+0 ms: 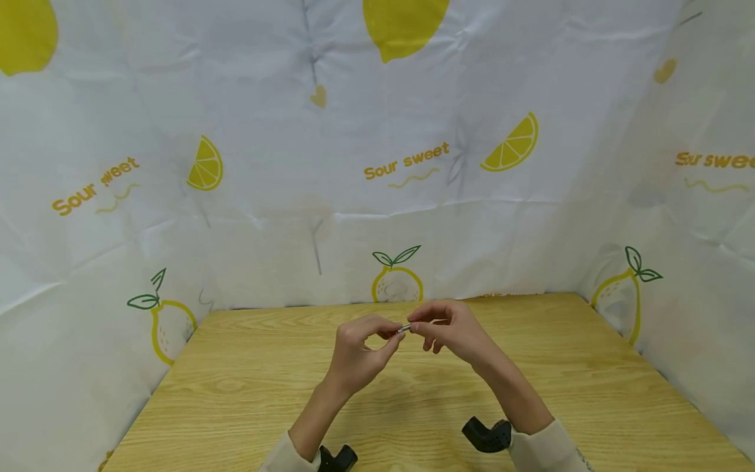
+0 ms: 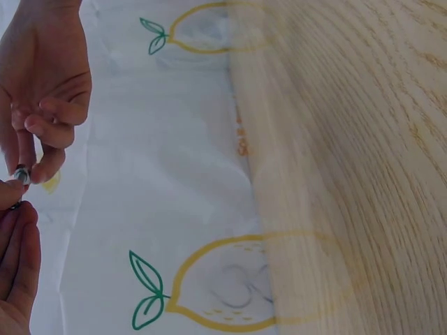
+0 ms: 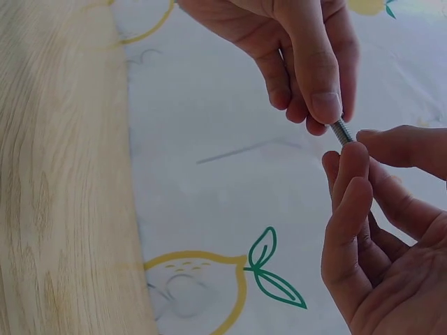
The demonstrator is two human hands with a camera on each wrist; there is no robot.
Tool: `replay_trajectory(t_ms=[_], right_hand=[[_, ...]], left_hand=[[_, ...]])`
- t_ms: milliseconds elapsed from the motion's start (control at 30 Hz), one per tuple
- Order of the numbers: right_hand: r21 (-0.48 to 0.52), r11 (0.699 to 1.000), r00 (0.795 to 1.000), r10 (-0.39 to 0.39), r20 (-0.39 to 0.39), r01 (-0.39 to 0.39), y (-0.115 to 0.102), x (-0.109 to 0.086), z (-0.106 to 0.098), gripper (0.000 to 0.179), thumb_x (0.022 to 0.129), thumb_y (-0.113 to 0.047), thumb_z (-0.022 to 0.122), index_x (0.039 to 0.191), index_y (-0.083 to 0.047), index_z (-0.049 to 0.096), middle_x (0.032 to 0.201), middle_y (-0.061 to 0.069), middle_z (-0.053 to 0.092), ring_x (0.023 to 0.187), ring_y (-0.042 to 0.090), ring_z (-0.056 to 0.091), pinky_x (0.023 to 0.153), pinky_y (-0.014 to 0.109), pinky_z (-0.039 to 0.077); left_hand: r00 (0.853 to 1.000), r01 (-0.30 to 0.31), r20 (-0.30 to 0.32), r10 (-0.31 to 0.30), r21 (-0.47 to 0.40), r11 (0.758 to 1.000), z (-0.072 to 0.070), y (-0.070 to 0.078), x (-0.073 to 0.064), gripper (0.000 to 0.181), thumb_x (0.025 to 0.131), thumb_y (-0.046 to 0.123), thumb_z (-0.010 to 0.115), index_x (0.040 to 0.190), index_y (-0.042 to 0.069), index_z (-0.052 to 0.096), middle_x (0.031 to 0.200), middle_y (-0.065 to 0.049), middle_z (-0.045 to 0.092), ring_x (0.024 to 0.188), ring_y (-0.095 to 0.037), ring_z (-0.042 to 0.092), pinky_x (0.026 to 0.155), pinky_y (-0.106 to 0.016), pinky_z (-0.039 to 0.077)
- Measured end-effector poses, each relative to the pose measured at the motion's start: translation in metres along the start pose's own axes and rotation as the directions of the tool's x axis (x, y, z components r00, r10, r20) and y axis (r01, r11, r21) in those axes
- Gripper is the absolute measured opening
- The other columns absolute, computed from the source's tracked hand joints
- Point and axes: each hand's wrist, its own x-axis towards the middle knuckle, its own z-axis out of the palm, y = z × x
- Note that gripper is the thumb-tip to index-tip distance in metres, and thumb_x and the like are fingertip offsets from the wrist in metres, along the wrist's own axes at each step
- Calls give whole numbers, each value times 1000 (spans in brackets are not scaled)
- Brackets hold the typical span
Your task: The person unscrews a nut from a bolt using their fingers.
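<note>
A small silvery bolt (image 3: 341,130) with a threaded shank is held between both hands, above the table. My left hand (image 1: 362,351) pinches one end between thumb and index finger, and the fingers cover that end. The right hand (image 1: 451,331) has its thumb and index fingertip around the other end, its remaining fingers loosely bent. In the right wrist view the thread shows between the two sets of fingertips. A shiny round part of the bolt (image 2: 23,174) appears at the fingertips in the left wrist view.
Beneath the hands lies a wood-grain table (image 1: 265,373). A white sheet with lemon prints (image 1: 265,242) hangs behind it and along both sides. Black curved devices (image 1: 487,435) sit at both wrists beside pale sleeves (image 1: 545,449).
</note>
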Motion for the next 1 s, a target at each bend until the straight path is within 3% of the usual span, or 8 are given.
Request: replay_trajectory(t_ms=[200, 467, 600, 833, 1000], right_hand=[[5, 1000, 1000, -23, -4, 23, -2, -1, 0, 24, 96, -11, 71, 115, 4, 70, 112, 19, 68, 67, 15, 67, 60, 32, 59], [12, 998, 998, -61, -17, 61, -4, -2, 0, 23, 93, -5, 73, 113, 5, 71, 110, 23, 69, 66, 14, 68, 61, 33, 59], [3, 998, 997, -68, -31, 68, -4, -3, 0, 23, 95, -11, 73, 114, 2, 71, 112, 25, 69, 68, 15, 69, 62, 34, 59], [-33, 999, 1000, 18, 6, -17, -3, -2, -1, 32, 101, -25, 68, 118, 2, 70, 105, 21, 72, 68, 22, 71, 64, 41, 62], [-34, 999, 1000, -7, 27, 8, -2, 0, -2, 29, 102, -23, 67, 113, 4, 72, 99, 18, 72, 66, 23, 70, 62, 39, 62]], left_hand=[[1000, 6, 3, -6, -1, 1000, -1, 0, 0, 16, 82, -5, 82, 93, 6, 79, 83, -4, 78, 71, -11, 73, 69, -17, 59], [1000, 10, 6, -10, -2, 1000, -1, 1, 0, 16, 82, -5, 83, 93, 6, 79, 83, -4, 78, 71, -11, 73, 69, -17, 59], [1000, 13, 5, -13, -6, 1000, -1, 2, 0, 16, 81, -5, 83, 93, 5, 79, 83, -4, 78, 71, -11, 73, 69, -17, 59], [1000, 10, 5, -10, -7, 1000, 0, 1, 0, 14, 82, -4, 82, 92, 5, 79, 82, -4, 78, 71, -11, 73, 68, -16, 59], [1000, 9, 3, -9, -3, 1000, 1, 1, 0, 16, 81, -5, 82, 93, 6, 79, 82, -4, 78, 71, -11, 73, 69, -17, 59]])
